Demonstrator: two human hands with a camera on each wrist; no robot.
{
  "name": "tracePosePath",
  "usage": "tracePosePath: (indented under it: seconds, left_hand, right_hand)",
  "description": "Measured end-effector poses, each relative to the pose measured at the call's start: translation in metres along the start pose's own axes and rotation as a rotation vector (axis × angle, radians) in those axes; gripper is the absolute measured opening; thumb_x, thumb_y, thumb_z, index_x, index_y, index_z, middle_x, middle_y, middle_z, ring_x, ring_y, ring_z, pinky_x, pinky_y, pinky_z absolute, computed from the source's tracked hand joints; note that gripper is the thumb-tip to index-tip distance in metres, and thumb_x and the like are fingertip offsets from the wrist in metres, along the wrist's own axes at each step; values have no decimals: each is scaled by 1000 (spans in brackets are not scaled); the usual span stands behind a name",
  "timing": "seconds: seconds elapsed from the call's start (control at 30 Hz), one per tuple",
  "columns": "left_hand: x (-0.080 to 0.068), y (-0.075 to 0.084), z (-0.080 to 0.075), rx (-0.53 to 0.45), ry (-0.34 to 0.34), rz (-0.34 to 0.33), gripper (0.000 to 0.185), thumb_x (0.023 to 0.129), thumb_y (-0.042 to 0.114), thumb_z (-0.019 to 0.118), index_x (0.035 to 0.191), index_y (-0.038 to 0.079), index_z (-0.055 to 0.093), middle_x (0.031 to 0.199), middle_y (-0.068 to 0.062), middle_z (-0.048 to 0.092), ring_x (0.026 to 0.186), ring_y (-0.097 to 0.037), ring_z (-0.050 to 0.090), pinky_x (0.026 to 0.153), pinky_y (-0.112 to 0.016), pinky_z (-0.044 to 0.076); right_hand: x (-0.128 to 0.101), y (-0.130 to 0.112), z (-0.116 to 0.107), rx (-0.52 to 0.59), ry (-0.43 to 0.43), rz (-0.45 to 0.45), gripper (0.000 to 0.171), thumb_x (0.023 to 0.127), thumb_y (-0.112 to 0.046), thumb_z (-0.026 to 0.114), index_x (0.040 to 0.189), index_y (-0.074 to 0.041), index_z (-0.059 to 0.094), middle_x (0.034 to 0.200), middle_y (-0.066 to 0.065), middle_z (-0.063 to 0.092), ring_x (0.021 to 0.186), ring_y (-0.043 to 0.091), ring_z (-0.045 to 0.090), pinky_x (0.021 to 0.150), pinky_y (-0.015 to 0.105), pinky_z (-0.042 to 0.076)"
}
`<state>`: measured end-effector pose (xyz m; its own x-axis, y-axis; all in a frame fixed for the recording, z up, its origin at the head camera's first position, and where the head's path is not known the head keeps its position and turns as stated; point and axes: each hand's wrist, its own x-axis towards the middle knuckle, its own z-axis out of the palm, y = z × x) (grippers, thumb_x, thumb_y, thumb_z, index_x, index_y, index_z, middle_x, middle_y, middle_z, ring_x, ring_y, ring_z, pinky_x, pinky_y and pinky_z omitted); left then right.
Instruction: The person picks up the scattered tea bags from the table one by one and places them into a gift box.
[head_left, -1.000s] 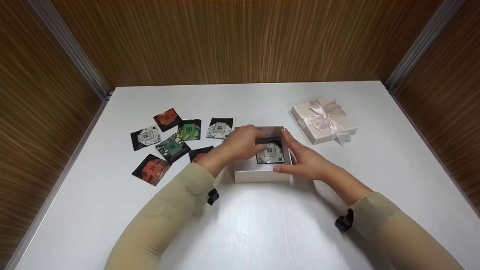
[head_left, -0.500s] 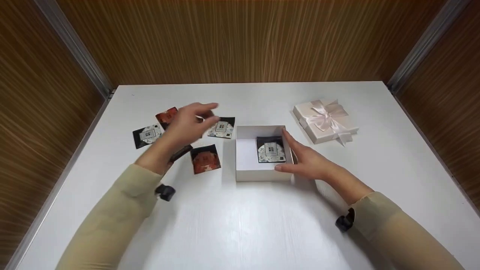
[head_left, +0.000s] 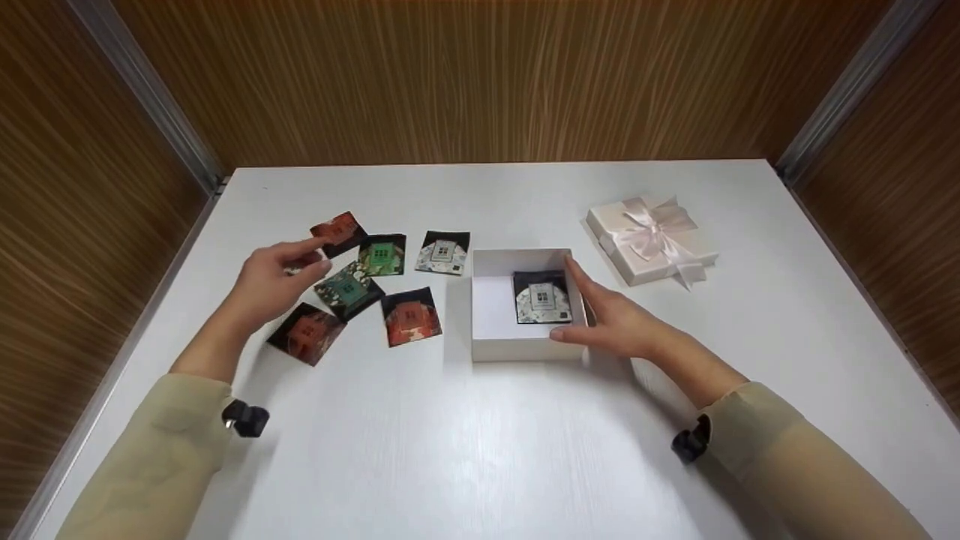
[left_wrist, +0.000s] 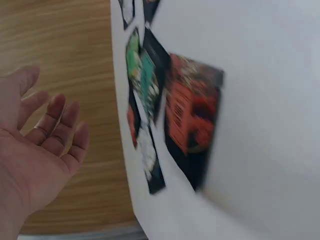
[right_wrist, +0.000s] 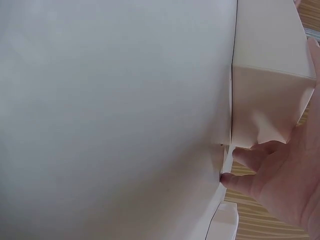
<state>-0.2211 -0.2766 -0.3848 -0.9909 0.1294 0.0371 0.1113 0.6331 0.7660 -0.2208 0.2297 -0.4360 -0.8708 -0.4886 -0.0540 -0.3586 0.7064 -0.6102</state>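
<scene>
Square sachets (head_left: 412, 317) lie loose on the left half of the white table (head_left: 480, 465), with a black-and-white sachet (head_left: 544, 298) lying in the right half of the open box (head_left: 525, 350); whether others lie beneath it cannot be told. Among the loose group, a red sachet (head_left: 343, 227) lies farthest back at left, beside a green sachet (head_left: 382, 256); a teal sachet (head_left: 349, 291) lies just in front, a dark red sachet (head_left: 307, 334) nearer the person, and a pale sachet (head_left: 442, 253) near the box. A second pale sachet (left_wrist: 148, 152), clear only in the left wrist view, is mostly hidden by the left hand in the head view.

Left hand (head_left: 276, 285): empty, thumb and index finger apart above the group; its index tip overlaps the red sachet's edge, though contact cannot be confirmed. Right hand (head_left: 622, 322): thumb and index finger spread, laid against the right side of the box, apparently steadying it. The bow-tied lid (head_left: 615, 240) rests beyond, to the right.

Step in hand, as judged: reaching to pick up one loose sachet. The next move would call for lowering the left fingertips to a single edge and pinching there, since flat, closely placed neighbours could be dragged along.
</scene>
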Motion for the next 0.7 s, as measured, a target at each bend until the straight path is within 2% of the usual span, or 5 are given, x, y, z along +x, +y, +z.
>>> tracePosePath:
  seconds: [0.07, 0.17, 0.27, 0.47, 0.7]
  left_hand:
    - [-5, -11, -4, 3, -7, -28, 56, 107, 32, 66, 156, 6, 53, 139, -23, 63, 131, -37, 57, 103, -45, 49]
    - [-11, -25, -8, 28, -19, -56, 57, 107, 32, 66, 156, 4, 53, 142, -24, 63, 129, -36, 57, 100, -38, 50]
    - [-16, -37, -10, 50, -28, -71, 57, 107, 30, 66, 155, 2, 54, 142, -25, 63, 131, -38, 57, 98, -37, 50]
    - [-22, -51, -10, 37, -65, -112, 58, 107, 28, 65, 155, -1, 51, 148, -26, 58, 138, -45, 51, 111, -56, 43]
    - [-30, -63, -11, 49, -112, -142, 63, 106, 28, 68, 157, -1, 48, 150, -29, 55, 140, -48, 49, 115, -60, 38]
  right_hand:
    - [0, 0, 0, -3, 5, -6, 119, 91, -58, 78, 172, -22, -1, 176, 17, 11, 156, 43, 26, 125, 58, 25]
    - [-1, 0, 0, -7, 13, -21, 119, 92, -59, 77, 172, -21, -1, 177, 13, -3, 158, 43, 18, 124, 60, 24]
    - [-1, -1, 1, -25, 25, -35, 120, 91, -62, 77, 172, -20, 0, 177, 4, -14, 157, 43, 23, 120, 61, 33]
    - [-2, -2, 0, -49, 38, -60, 120, 90, -62, 77, 172, -15, 2, 177, -4, -12, 158, 37, 22, 120, 58, 35]
    - [0, -2, -3, -82, 15, -54, 121, 91, -64, 76, 172, -14, 2, 178, -2, -9, 158, 37, 22, 121, 57, 34]
